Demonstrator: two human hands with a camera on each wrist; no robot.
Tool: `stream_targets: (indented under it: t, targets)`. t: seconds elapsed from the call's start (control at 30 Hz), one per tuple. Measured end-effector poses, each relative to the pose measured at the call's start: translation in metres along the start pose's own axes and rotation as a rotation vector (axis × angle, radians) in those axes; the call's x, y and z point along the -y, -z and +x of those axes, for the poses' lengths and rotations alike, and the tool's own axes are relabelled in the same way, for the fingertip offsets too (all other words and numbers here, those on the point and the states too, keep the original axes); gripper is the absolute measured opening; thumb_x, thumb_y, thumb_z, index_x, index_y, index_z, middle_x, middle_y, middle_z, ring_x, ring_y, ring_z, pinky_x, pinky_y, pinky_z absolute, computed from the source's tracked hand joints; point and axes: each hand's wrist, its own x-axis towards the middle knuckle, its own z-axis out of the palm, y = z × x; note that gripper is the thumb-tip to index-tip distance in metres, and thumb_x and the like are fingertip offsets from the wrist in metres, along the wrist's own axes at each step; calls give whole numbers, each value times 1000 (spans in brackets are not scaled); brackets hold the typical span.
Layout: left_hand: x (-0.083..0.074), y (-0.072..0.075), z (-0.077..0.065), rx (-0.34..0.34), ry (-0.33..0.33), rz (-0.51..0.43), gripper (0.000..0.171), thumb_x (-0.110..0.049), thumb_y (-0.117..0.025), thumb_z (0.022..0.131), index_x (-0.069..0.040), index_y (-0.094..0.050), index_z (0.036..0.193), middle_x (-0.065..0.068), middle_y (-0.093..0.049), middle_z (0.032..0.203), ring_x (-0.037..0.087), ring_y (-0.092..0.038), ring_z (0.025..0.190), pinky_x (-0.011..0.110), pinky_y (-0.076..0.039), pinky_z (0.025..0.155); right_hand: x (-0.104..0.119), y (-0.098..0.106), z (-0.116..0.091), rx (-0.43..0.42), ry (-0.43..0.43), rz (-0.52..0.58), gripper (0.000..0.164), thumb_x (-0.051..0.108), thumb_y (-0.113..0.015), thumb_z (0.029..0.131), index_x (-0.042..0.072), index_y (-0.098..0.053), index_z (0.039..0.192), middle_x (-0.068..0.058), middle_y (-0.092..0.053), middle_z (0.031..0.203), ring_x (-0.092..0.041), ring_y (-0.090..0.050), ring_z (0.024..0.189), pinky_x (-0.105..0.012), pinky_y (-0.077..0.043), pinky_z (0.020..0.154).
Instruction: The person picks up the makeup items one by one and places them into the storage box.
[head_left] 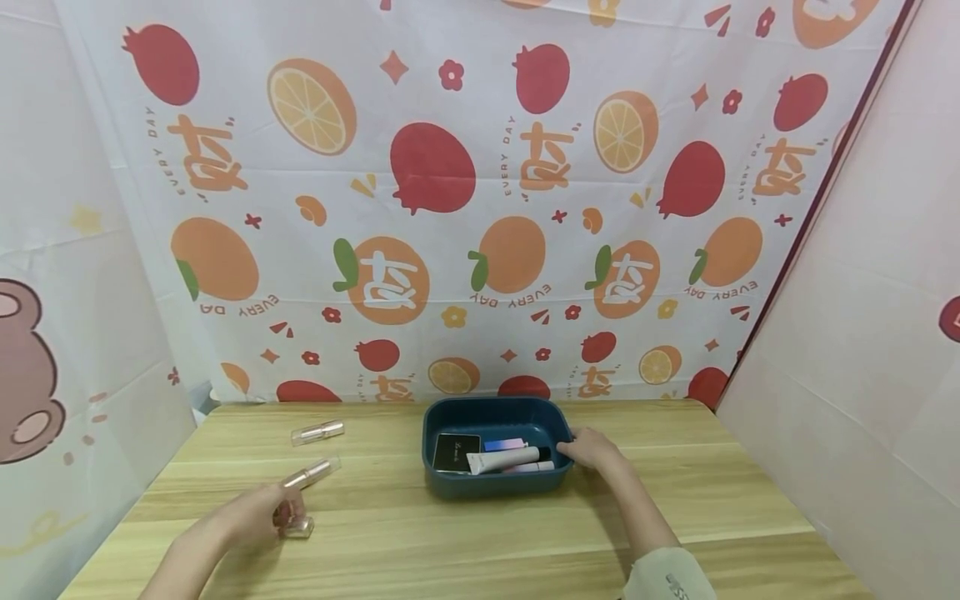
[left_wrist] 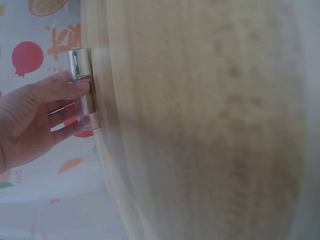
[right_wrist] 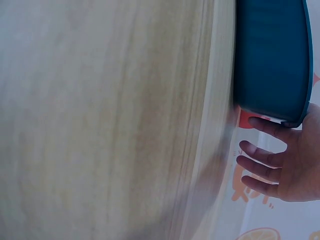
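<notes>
My left hand (head_left: 258, 515) is low over the left of the table, pinching a lipstick tube (head_left: 298, 527) between thumb and fingers. In the left wrist view this lipstick tube (left_wrist: 80, 63) shows a shiny gold end and a clear end, close against the tabletop. Two similar lipstick tubes lie beyond it, a nearer one (head_left: 311, 472) and a farther one (head_left: 318, 432). At the table's centre back stands a dark blue bin (head_left: 487, 486). My right hand (head_left: 592, 450) grips its right end, thumb over the rim. The right wrist view shows the other fingers spread outside the bin wall (right_wrist: 272, 60).
Inside the bin are a black square case (head_left: 457, 452), a white squeeze tube (head_left: 504, 460) with a black cap, a blue-and-pink item (head_left: 504, 445) and a slim pale tube (head_left: 534, 467). A fruit-print curtain (head_left: 480, 183) hangs behind the wooden table (head_left: 420, 550).
</notes>
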Motion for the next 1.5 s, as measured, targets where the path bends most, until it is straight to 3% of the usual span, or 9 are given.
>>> stream_targets:
  t: [0.7,1.1,1.5]
  targets:
    - [2,-1,3,-35,-31,25,32,13,-62,55,-9,-58,78,-6,-49,67,7,-45,61,27,-39,53,-2,0,2,0,20,-14,48,28,-57,89,-3,-53,125,-22,-56,117,-36,-50,109,-54,-38,90]
    - [-2,3,7,-24,-2,2,27,13,-63,62,-7,-58,80,-4,-49,69,8,-44,63,26,-39,53,-1,1,2,15,8,-1,48,28,-56,89,-3,-52,126,-22,-55,119,-36,-50,109,-54,-37,91]
    - [-6,4,7,-47,18,5,26,9,-66,63,-6,-58,82,-3,-48,69,8,-43,62,26,-38,52,-1,1,2,17,4,-13,50,28,-56,89,-3,-51,127,-24,-53,120,-38,-48,112,-54,-36,91]
